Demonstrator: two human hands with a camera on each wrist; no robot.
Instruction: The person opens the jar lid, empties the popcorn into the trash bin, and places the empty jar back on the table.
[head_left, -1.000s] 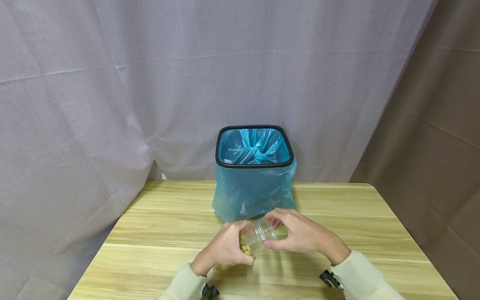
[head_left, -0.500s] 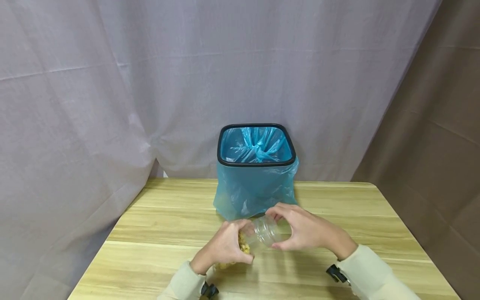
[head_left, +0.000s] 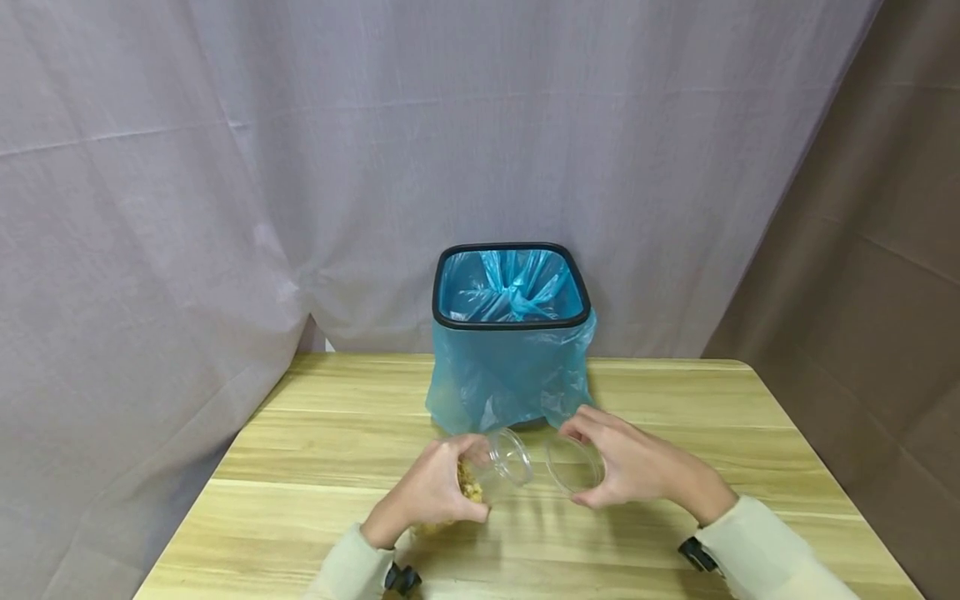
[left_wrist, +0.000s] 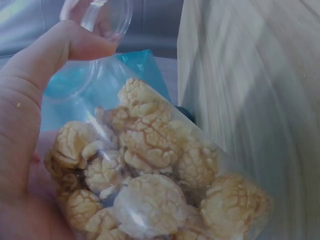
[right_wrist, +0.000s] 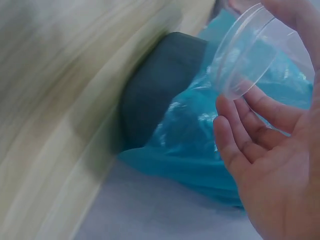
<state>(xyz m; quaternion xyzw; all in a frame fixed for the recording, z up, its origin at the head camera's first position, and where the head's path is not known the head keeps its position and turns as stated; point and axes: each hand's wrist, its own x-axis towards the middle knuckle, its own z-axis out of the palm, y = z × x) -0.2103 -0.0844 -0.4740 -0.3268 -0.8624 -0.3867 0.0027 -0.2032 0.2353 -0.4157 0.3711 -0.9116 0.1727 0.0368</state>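
Observation:
My left hand (head_left: 427,492) grips a clear plastic jar (head_left: 504,460) tilted over the table, its uncovered mouth pointing right. Pale golden popcorn (left_wrist: 150,145) fills the lower part of the jar in the left wrist view, with the thumb across the clear wall near the neck. To the right of the mouth, my right hand (head_left: 648,462) holds a clear round lid (right_wrist: 245,55) by its edge, between thumb and fingertips. A gap separates lid and jar in the head view. Fingers and palm hide part of the jar.
Behind both hands, at the table's far side, stands a bin (head_left: 495,367) with a black rim and a blue plastic bag lining it. The wood-grain table (head_left: 360,417) ends at grey curtains (head_left: 360,167) behind and brown cloth on the right.
The lid has come away from the jar's mouth and moved right with my right hand. My left hand has shifted slightly left with the jar.

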